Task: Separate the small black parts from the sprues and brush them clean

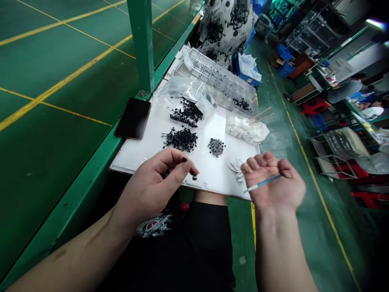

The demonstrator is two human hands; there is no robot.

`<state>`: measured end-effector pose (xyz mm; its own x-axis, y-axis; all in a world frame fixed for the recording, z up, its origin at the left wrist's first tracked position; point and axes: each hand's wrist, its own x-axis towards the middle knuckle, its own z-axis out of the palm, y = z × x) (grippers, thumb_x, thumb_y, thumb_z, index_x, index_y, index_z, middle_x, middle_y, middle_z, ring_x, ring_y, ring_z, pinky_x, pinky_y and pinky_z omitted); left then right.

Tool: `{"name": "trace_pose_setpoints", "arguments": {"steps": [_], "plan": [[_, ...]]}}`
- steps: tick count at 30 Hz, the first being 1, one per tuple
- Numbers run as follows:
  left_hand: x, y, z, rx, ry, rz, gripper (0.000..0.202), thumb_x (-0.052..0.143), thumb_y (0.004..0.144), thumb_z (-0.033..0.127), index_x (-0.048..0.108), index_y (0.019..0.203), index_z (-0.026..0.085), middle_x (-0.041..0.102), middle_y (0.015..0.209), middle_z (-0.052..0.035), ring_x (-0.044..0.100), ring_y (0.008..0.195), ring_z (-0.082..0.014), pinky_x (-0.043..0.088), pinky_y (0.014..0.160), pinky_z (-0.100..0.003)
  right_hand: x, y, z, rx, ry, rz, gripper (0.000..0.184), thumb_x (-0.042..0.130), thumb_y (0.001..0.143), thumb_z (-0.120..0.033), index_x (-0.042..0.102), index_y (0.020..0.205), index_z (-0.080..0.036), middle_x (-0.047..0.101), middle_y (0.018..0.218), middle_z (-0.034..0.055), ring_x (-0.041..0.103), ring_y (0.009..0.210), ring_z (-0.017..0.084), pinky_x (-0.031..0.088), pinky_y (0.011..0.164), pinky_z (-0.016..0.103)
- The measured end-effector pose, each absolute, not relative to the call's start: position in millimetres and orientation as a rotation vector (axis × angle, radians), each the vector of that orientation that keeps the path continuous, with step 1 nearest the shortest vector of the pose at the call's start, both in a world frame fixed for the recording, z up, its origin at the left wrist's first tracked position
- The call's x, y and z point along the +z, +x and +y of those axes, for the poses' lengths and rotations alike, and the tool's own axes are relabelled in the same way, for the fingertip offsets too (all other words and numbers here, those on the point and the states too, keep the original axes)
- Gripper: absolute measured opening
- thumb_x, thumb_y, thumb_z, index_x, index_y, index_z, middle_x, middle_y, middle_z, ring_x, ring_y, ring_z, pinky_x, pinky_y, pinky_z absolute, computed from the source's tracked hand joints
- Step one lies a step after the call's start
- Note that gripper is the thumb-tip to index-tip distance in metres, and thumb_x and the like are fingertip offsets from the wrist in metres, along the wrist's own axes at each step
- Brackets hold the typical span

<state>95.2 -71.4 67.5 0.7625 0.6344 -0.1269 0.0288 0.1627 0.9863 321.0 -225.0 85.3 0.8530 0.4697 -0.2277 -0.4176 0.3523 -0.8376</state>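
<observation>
My left hand is closed in a pinch above the near edge of the white board. Between its thumb and fingers is a small black part with a round end. Palm up at the board's right corner, my right hand has its fingers curled. A thin blue stick with a pale tip lies across that palm, held near the thumb. Beyond my left hand is a pile of black stemmed parts. A heap of small round grey-and-black pieces sits between the hands, farther back.
An open plastic bag holds more black parts. Behind it stands a clear compartment tray. A clear box contains white tissue and two thin sticks. Left lies a dark tablet or phone beside a green post. Another person stands beyond.
</observation>
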Motion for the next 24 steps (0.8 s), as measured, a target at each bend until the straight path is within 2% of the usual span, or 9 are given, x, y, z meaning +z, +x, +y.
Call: {"name": "trace_pose_setpoints", "arguments": {"steps": [3, 5, 7, 9, 11, 14, 17, 20, 24], "plan": [[60, 95, -71, 0.460, 1.365, 0.612, 0.023, 0.064, 0.105, 0.043, 0.074, 0.096, 0.025, 0.057, 0.072, 0.0051, 0.037, 0.057, -0.0078, 0.029, 0.052, -0.025, 59, 325, -233, 0.675, -1.134, 0.047, 0.045, 0.039, 0.100, -0.039, 0.053, 0.062, -0.019, 0.033, 0.054, -0.0041, 0.033, 0.042, 0.011, 0.036, 0.044, 0.027], [57, 96, -72, 0.445, 1.355, 0.615, 0.023, 0.064, 0.105, 0.044, 0.074, 0.098, 0.025, 0.062, 0.078, 0.0041, 0.038, 0.058, -0.0077, 0.030, 0.053, -0.025, 50, 323, -236, 0.691, -1.162, 0.090, 0.057, 0.033, 0.107, -0.049, 0.053, 0.062, -0.020, 0.029, 0.050, -0.0062, 0.024, 0.038, 0.009, 0.031, 0.040, 0.025], [57, 98, -73, 0.436, 1.340, 0.616, 0.022, 0.065, 0.104, 0.044, 0.073, 0.100, 0.024, 0.067, 0.085, 0.0030, 0.041, 0.060, -0.0079, 0.033, 0.055, -0.025, 50, 320, -237, 0.665, -1.169, 0.111, 0.067, 0.030, 0.108, -0.065, 0.055, 0.065, -0.020, 0.029, 0.048, -0.0075, 0.022, 0.036, 0.009, 0.029, 0.039, 0.024], [59, 100, -75, 0.417, 1.338, 0.602, 0.021, 0.066, 0.104, 0.044, 0.073, 0.100, 0.024, 0.068, 0.088, 0.0025, 0.044, 0.062, -0.0081, 0.036, 0.058, -0.024, 59, 314, -237, 0.630, -1.135, 0.078, 0.067, 0.037, 0.104, -0.073, 0.057, 0.068, -0.021, 0.031, 0.049, -0.0077, 0.027, 0.038, 0.009, 0.031, 0.041, 0.023], [62, 102, -76, 0.397, 1.327, 0.584, 0.020, 0.067, 0.103, 0.041, 0.072, 0.097, 0.023, 0.067, 0.086, 0.0027, 0.044, 0.063, -0.0077, 0.036, 0.059, -0.023, 73, 305, -238, 0.630, -1.079, -0.035, 0.057, 0.055, 0.101, -0.069, 0.058, 0.070, -0.021, 0.035, 0.052, -0.0073, 0.034, 0.042, 0.009, 0.036, 0.045, 0.024], [65, 104, -76, 0.381, 1.256, 0.561, 0.019, 0.068, 0.103, 0.040, 0.070, 0.097, 0.022, 0.063, 0.085, 0.0037, 0.040, 0.061, -0.0067, 0.032, 0.055, -0.023, 90, 286, -242, 0.633, -1.064, -0.309, 0.033, 0.077, 0.094, -0.047, 0.065, 0.078, -0.020, 0.041, 0.060, -0.0065, 0.041, 0.049, 0.009, 0.042, 0.053, 0.026], [64, 104, -78, 0.350, 1.189, 0.513, 0.024, 0.066, 0.104, 0.047, 0.068, 0.098, 0.024, 0.055, 0.078, 0.0051, 0.038, 0.059, -0.0069, 0.030, 0.053, -0.022, 99, 270, -247, 0.526, -1.130, -0.550, 0.012, 0.079, 0.092, -0.032, 0.073, 0.092, -0.021, 0.048, 0.066, -0.0046, 0.048, 0.054, 0.010, 0.043, 0.055, 0.028], [62, 104, -80, 0.318, 1.194, 0.471, 0.030, 0.059, 0.106, 0.053, 0.069, 0.103, 0.025, 0.048, 0.070, 0.0055, 0.038, 0.060, -0.0086, 0.030, 0.053, -0.022, 99, 264, -252, 0.426, -1.166, -0.668, 0.011, 0.079, 0.094, -0.033, 0.076, 0.095, -0.023, 0.055, 0.066, -0.0039, 0.051, 0.052, 0.011, 0.043, 0.052, 0.029], [63, 103, -82, 0.308, 1.168, 0.468, 0.030, 0.062, 0.105, 0.052, 0.068, 0.096, 0.024, 0.061, 0.077, 0.0041, 0.044, 0.062, -0.0088, 0.037, 0.056, -0.022, 99, 264, -254, 0.361, -1.162, -0.681, 0.017, 0.076, 0.097, -0.037, 0.077, 0.088, -0.022, 0.058, 0.062, -0.0040, 0.053, 0.048, 0.012, 0.045, 0.051, 0.031]]}}
